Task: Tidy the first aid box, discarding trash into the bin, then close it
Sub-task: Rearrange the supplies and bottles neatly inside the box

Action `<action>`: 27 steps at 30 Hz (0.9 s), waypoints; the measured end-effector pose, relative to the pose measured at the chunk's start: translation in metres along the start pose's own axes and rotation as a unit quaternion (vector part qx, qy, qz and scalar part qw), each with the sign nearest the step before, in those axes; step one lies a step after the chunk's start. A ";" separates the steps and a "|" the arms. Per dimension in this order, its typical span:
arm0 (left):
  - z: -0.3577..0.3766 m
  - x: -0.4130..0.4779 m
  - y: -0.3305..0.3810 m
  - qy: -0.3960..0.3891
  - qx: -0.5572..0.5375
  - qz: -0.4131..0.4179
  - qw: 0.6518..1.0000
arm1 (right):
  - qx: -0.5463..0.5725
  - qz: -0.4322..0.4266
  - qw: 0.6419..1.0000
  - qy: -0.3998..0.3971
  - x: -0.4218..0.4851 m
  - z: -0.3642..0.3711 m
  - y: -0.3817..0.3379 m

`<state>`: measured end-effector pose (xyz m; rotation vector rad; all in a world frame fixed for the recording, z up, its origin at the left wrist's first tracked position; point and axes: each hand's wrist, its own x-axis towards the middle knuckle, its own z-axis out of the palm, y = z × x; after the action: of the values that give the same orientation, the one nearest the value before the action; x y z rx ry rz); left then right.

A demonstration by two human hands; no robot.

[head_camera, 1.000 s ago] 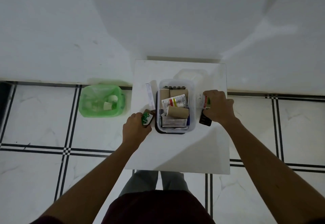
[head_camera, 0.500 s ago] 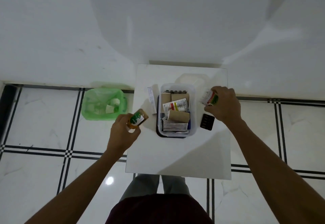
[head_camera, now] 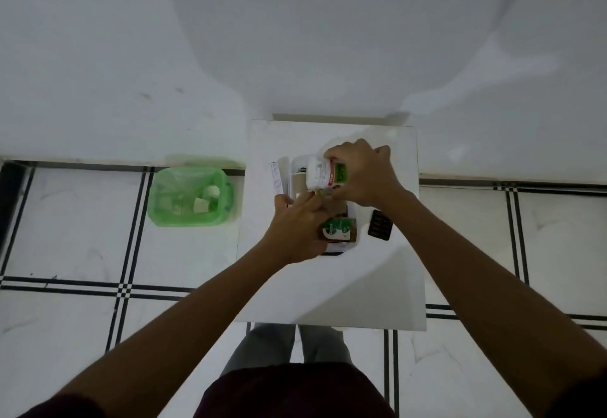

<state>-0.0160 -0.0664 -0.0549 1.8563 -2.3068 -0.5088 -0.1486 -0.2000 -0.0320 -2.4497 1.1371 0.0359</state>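
Observation:
On the white table point(head_camera: 328, 286) stands the clear first aid box point(head_camera: 354, 217), mostly covered by my hands. My left hand point(head_camera: 300, 224) is down over the box's near half, against a brown bottle with a green label point(head_camera: 338, 230) that lies at the box's front; my thumb side appears to grip it. My right hand point(head_camera: 364, 171) holds a white bottle with a red and green label point(head_camera: 323, 173) on its side above the box's far end. The rest of the box's contents is hidden.
A green bin point(head_camera: 190, 197) with a liner and a few scraps sits on the tiled floor left of the table. A dark blister pack point(head_camera: 380, 224) lies right of the box, a narrow white carton point(head_camera: 276, 177) left of it. A wall rises behind the table.
My left hand carried the brown bottle from the table's left edge into the box. My right hand brought the white bottle from the box's right side to above its far end.

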 end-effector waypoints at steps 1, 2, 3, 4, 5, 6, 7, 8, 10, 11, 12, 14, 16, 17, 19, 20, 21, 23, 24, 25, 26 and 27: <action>0.001 0.002 0.000 -0.005 -0.001 -0.012 1.000 | -0.017 -0.010 1.000 -0.013 0.001 0.005 -0.001; 0.003 0.003 0.000 -0.017 0.005 -0.017 1.000 | -0.035 -0.019 0.999 -0.020 0.002 0.009 -0.001; 0.003 0.004 -0.001 -0.032 0.009 -0.017 0.999 | -0.056 -0.027 0.998 -0.021 0.002 0.014 0.000; 0.003 0.005 -0.002 -0.044 0.009 -0.018 0.999 | -0.075 -0.032 0.997 -0.019 0.002 0.018 0.001; 0.002 0.005 -0.002 -0.049 0.008 -0.022 0.998 | -0.086 -0.032 0.996 -0.014 0.001 0.021 0.002; 0.001 0.005 -0.003 -0.049 0.009 -0.027 0.998 | -0.088 -0.030 0.996 -0.008 0.001 0.024 0.003; 0.000 0.006 -0.003 -0.045 0.008 -0.034 0.998 | -0.080 -0.031 0.996 0.004 0.002 0.027 0.004; -0.001 0.006 -0.003 -0.041 0.003 -0.042 0.998 | -0.069 -0.036 0.997 0.017 0.001 0.030 0.004; 0.002 0.005 -0.005 -0.036 -0.010 -0.050 0.998 | -0.047 -0.054 0.997 0.034 0.000 0.032 0.003; 0.004 0.004 -0.006 -0.030 -0.009 -0.049 0.998 | -0.032 -0.058 0.997 0.032 -0.001 0.032 0.003; 0.007 0.001 -0.008 -0.021 -0.004 -0.047 0.999 | -0.021 -0.059 0.998 0.032 -0.003 0.031 0.002; 0.012 -0.004 -0.010 0.002 -0.003 -0.051 0.999 | -0.034 -0.050 0.996 0.061 -0.005 0.031 0.002; 0.014 -0.007 -0.010 0.025 -0.004 -0.060 0.998 | -0.073 -0.036 0.992 0.100 -0.007 0.036 0.003; 0.015 -0.008 -0.009 0.034 0.000 -0.058 0.998 | -0.083 -0.031 0.990 0.113 -0.008 0.039 0.004; 0.020 -0.008 -0.006 0.033 0.014 -0.041 0.999 | -0.086 -0.019 0.989 0.119 -0.009 0.044 0.002; 0.023 -0.008 -0.005 0.019 0.016 -0.035 0.999 | -0.081 -0.018 0.990 0.118 -0.009 0.044 0.000; 0.026 -0.007 -0.004 0.003 0.015 -0.032 0.999 | -0.075 -0.018 0.990 0.115 -0.009 0.044 -0.002; 0.026 -0.005 -0.005 -0.010 0.012 -0.032 0.999 | -0.066 -0.020 0.992 0.103 -0.008 0.043 -0.008; 0.026 -0.004 -0.006 -0.006 0.011 -0.028 1.000 | -0.060 -0.021 0.993 0.098 -0.009 0.042 -0.009; 0.025 -0.004 -0.006 0.005 0.008 -0.019 1.000 | -0.047 -0.023 0.993 0.103 -0.010 0.041 -0.008; 0.024 -0.004 -0.008 0.020 0.001 -0.011 1.000 | -0.020 -0.015 0.993 0.114 -0.012 0.039 -0.005; 0.022 -0.005 -0.009 0.040 -0.009 -0.008 0.999 | 0.018 0.002 0.991 0.132 -0.016 0.038 0.000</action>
<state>-0.0134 -0.0596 -0.0782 1.8536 -2.2308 -0.4473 -0.1534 -0.1735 -0.0628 -2.4728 1.2380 -0.3132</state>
